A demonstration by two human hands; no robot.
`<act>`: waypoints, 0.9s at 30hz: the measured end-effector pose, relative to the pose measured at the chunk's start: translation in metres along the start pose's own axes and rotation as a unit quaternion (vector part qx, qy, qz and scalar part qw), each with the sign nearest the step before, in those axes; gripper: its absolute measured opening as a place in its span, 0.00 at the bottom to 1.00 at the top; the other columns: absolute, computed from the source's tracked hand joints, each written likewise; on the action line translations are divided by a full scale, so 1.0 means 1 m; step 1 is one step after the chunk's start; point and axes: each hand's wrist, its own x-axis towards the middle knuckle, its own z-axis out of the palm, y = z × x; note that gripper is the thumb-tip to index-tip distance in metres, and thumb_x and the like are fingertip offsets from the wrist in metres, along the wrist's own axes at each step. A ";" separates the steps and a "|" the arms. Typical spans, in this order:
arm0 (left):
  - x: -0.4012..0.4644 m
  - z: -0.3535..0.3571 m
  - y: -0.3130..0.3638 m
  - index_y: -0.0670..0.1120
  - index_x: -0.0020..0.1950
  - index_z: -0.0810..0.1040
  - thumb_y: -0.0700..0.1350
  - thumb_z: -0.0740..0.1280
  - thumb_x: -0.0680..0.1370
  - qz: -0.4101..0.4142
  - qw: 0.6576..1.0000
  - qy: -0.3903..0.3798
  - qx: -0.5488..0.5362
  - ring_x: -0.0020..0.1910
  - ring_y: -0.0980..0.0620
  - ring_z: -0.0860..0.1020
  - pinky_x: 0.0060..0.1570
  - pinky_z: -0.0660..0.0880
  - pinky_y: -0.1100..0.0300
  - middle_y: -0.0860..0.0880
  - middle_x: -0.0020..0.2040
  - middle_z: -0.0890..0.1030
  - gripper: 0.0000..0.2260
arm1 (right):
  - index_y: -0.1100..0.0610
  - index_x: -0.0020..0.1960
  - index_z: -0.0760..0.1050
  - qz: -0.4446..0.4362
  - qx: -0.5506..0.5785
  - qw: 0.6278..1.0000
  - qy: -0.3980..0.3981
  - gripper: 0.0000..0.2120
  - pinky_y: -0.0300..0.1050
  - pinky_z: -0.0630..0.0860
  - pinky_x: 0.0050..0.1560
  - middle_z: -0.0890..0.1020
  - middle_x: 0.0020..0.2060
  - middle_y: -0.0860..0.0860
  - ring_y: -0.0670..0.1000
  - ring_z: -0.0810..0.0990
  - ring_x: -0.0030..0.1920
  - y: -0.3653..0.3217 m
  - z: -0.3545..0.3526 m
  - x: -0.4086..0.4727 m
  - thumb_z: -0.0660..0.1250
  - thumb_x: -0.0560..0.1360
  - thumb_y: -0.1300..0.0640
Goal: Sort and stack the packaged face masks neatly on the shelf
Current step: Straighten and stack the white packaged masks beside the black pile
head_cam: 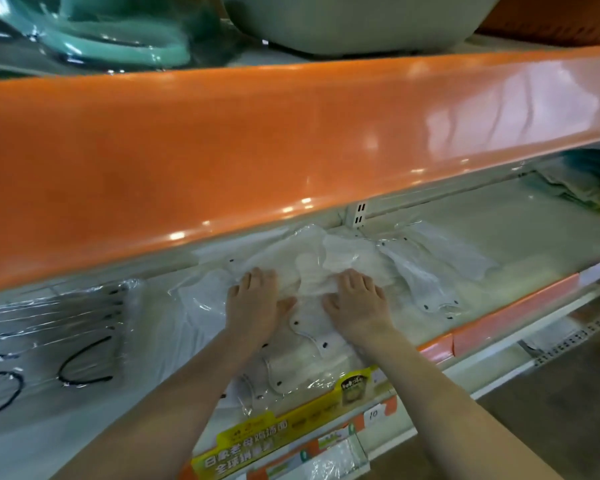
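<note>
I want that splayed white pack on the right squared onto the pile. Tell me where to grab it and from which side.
Take the white mask pack by its near end, the edge with the black dots, probably with the right hand, which lies just beside it. Come from the shelf front: the pack lies flat and angled toward you, and the orange shelf above blocks reaching from overhead.

- The packaged face masks (pixel 312 271) lay in a loose, overlapping heap on the cream shelf (pixel 516 230), in clear wrappers with small dark dots along their edges.
- The masks inside looked white and crumpled, several packets fanning to the right and toward the front edge.
- A separate pile of clear packets with black ear loops (pixel 84 358) sat at the left.
</note>
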 end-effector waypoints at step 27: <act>0.051 -0.009 0.063 0.49 0.71 0.61 0.63 0.65 0.73 0.050 0.998 -0.008 -0.024 0.72 0.42 0.59 0.65 0.61 0.46 0.44 0.72 0.61 0.33 | 0.59 0.39 0.72 0.028 0.257 0.956 0.140 0.13 0.42 0.64 0.32 0.75 0.33 0.52 0.51 0.72 0.34 0.055 -0.037 0.029 0.57 0.81 0.60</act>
